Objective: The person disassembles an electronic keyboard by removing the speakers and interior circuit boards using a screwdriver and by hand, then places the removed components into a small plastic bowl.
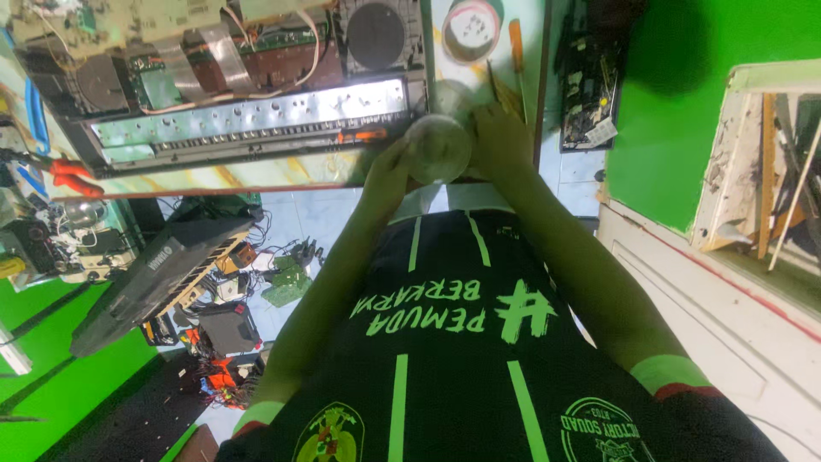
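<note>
A round, clear, dome-shaped object [438, 147], like a glass lens or bulb, sits between both of my hands at the near edge of the workbench. My left hand [386, 171] grips its left side. My right hand [499, 137] wraps its right side, fingers curled over the top. Just beyond it lies an opened electronic keyboard chassis [248, 115] with a long metal strip, circuit boards, ribbon cables and a round speaker. My black shirt with green stripes fills the lower middle of the view.
An orange-handled screwdriver [516, 43] and a round roll [471, 28] lie on the bench past my hands. Red pliers [73, 176] rest at the left edge. A black keyboard [154, 274] and loose parts sit on the tiled floor at left. A white door frame [718, 291] stands at right.
</note>
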